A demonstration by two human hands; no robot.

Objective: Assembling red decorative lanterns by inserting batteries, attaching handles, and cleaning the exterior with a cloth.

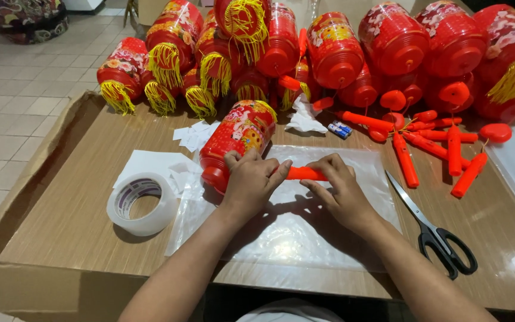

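I am looking down at my left hand (251, 179) pressing on the red lantern (236, 140), which is lying on its side on a clear plastic sheet (305, 232) near the middle of the tabletop (61, 220), fingers curled over its lower end to keep it from rolling. My right hand (338, 185) is pinching the orange stick (305, 173) that is lying across the sheet, touching the lantern's base, likely so the two stay lined up. A roll of clear tape (141, 204) is sitting toward the left edge, and scissors (436, 229) are lying toward the right edge, both within easy reach. More lanterns (335, 50) are crowding the far edge, with spare orange sticks (430, 146) spread at the far right.
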